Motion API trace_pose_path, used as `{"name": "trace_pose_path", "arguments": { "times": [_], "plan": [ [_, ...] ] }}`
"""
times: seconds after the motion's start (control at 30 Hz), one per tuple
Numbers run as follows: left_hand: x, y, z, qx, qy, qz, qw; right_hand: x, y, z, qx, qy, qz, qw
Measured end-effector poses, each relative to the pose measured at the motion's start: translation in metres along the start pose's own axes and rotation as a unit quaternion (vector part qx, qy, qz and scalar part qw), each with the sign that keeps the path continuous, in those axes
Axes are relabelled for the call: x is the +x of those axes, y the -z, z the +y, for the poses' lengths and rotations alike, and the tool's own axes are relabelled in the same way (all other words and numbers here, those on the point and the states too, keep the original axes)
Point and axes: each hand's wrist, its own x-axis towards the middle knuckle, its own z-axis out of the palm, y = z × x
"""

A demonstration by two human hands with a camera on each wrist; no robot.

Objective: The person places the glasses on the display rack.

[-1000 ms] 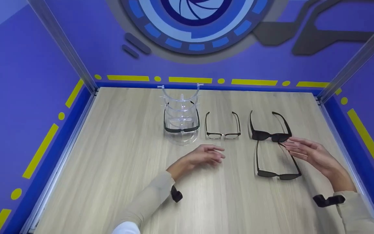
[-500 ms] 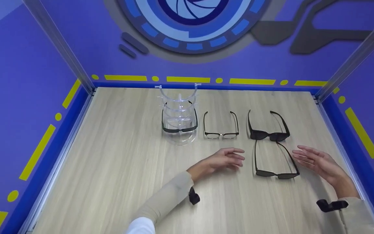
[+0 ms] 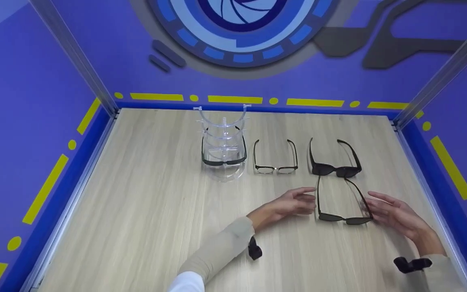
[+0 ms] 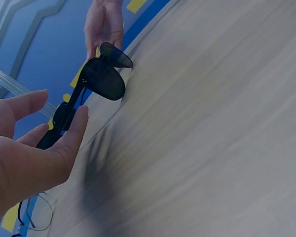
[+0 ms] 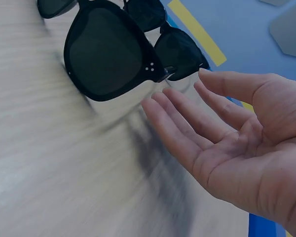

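Note:
A pair of black sunglasses [image 3: 327, 217] lies front right on the table with its temples spread and lenses toward me. At its left temple is my left hand [image 3: 292, 203], fingers extended and fingertips right at the temple. My right hand [image 3: 397, 217] is on the other side, its fingers slightly bent beside the right temple and hinge. In the left wrist view, the sunglasses' dark lens [image 4: 103, 79] shows between the two hands. The right wrist view has the large lens [image 5: 106, 54] just beyond my right fingertips. Neither hand grips anything.
Directly behind lie bulkier black sunglasses [image 3: 324, 169], close to the front pair's temple tips. Clear-lens glasses [image 3: 275, 168] lie left of them. A transparent tiered display stand [image 3: 224, 129] holds dark-lens glasses [image 3: 214, 163]. Blue panels [image 3: 278, 81] wall the table [image 3: 144, 194].
My left hand has moved right to the front sunglasses' left temple. My right hand has come down from near the rear sunglasses to the front pair's right side. The glasses have stayed put.

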Motion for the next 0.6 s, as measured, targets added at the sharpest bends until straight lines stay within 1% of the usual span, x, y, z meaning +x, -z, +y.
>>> {"name": "trace_pose_path", "arguments": {
  "times": [0.1, 0.23, 0.33, 0.47, 0.6],
  "plan": [
    [0.0016, -0.0022, -0.0022, -0.006, 0.003, 0.001, 1.0, 0.0012, -0.0016, 0.0016, -0.002, -0.004, -0.006, 1.0],
    [0.0002, -0.0021, -0.0032, -0.02, 0.005, 0.008, 0.9998, 0.0065, -0.004, 0.0043, -0.009, -0.005, -0.014, 1.0],
    [0.0007, -0.0035, -0.0039, -0.023, -0.002, 0.0, 0.9997, 0.0063, -0.0039, 0.0061, -0.014, -0.002, -0.026, 1.0],
    [0.0022, -0.0066, -0.005, -0.022, -0.006, -0.017, 0.9996, 0.0022, -0.0028, 0.0085, -0.007, -0.001, -0.041, 0.999],
    [0.0022, -0.0089, -0.0059, -0.031, -0.001, -0.014, 0.9994, -0.0006, -0.0034, 0.0093, 0.013, 0.005, -0.054, 0.998]
  ]
}}
